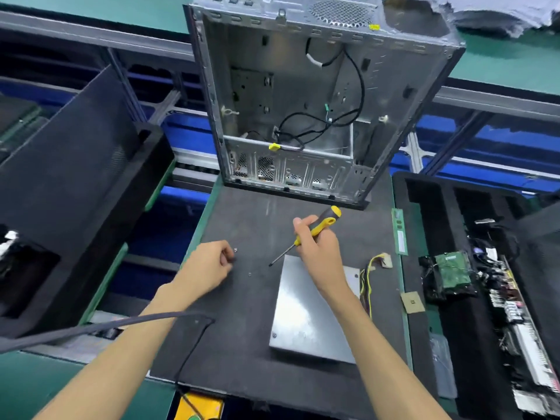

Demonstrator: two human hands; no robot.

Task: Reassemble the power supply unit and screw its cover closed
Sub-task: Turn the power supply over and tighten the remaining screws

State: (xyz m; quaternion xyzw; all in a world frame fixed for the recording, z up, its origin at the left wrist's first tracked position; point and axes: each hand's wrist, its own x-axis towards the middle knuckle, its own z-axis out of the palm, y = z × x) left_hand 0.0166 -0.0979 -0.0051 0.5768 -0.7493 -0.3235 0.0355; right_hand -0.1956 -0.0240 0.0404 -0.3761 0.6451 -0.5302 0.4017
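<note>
The fingers (228,255) of the left hand (209,265) were curled in over the dark mat (242,344) on the counter, thumb and fingertips meeting as if pinching something small and dark, though whether it was a screw could not be told. A loose screw (235,250) lay just beyond those fingertips and another small one (249,274) a little to their right, both on the mat. The right hand (318,253) was wrapped round the yellow-and-black handle of the screwdriver (306,236), its shaft running down and to the left so that the tip hung just off the upper left corner of the power supply unit (306,316). That unit lay flat, cover up, near the person and under the right forearm, its long axis running away from the body, a fitted screw showing at its near left corner and its wires (371,268) trailing out on the right. By my judgement the left hand, nearer the screws, would feed one rightward to that far corner. Beyond stood the open computer case (303,101).
</note>
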